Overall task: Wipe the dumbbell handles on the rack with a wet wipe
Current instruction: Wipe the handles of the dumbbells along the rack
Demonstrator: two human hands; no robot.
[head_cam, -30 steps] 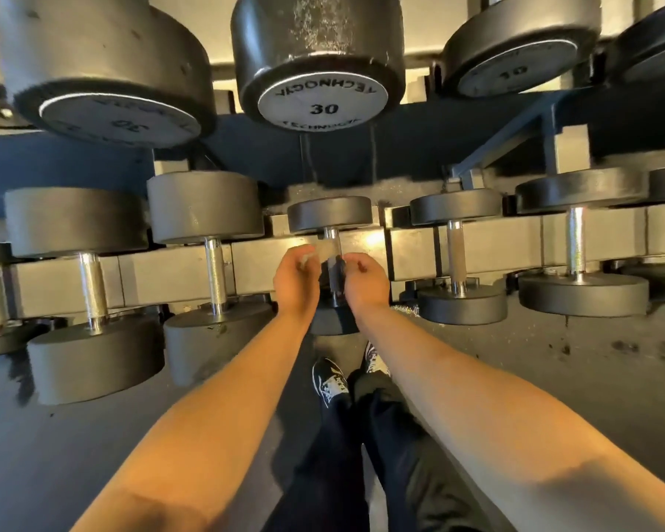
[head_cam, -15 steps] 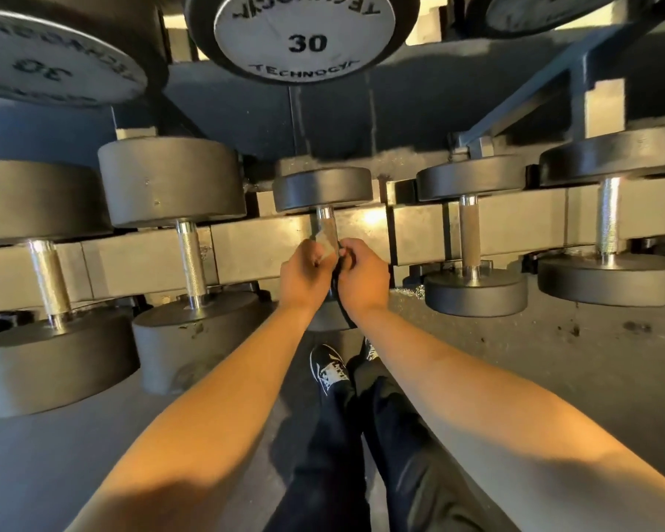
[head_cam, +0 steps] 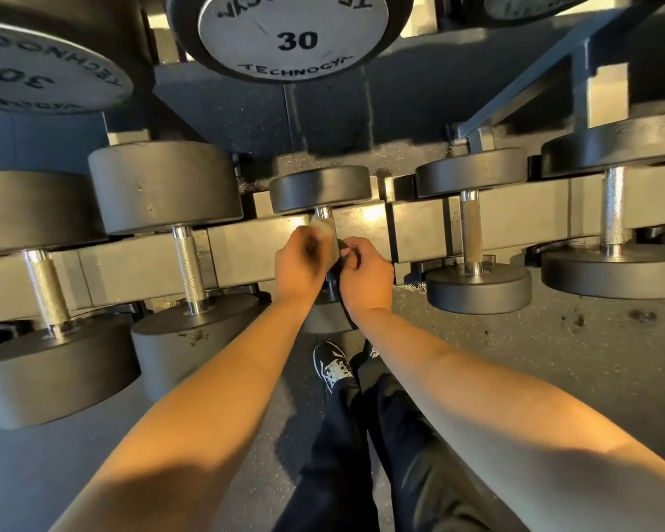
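Observation:
A small black dumbbell (head_cam: 320, 188) lies on the lower rail of the rack (head_cam: 246, 243), straight ahead of me. Its chrome handle (head_cam: 325, 216) shows only at the top; my hands cover the remainder. My left hand (head_cam: 298, 263) holds a pale wet wipe (head_cam: 321, 228) against the left side of the handle, and it is blurred. My right hand (head_cam: 365, 276) is curled around the lower part of the handle, with a dark strap or cloth (head_cam: 338, 263) between the two hands. The near weight of this dumbbell is mostly hidden under my wrists.
Larger dumbbells (head_cam: 185, 263) sit to the left and two more (head_cam: 473, 240) to the right on the same rail. Heavy 30 dumbbells (head_cam: 296, 36) hang on the upper rail overhead. My legs and shoes (head_cam: 333, 366) stand on the speckled rubber floor (head_cam: 553, 359).
My left hand has slid up the handle with the wipe, which now shows above my fingers. My head has moved closer and lower, so the rack fills more of the view.

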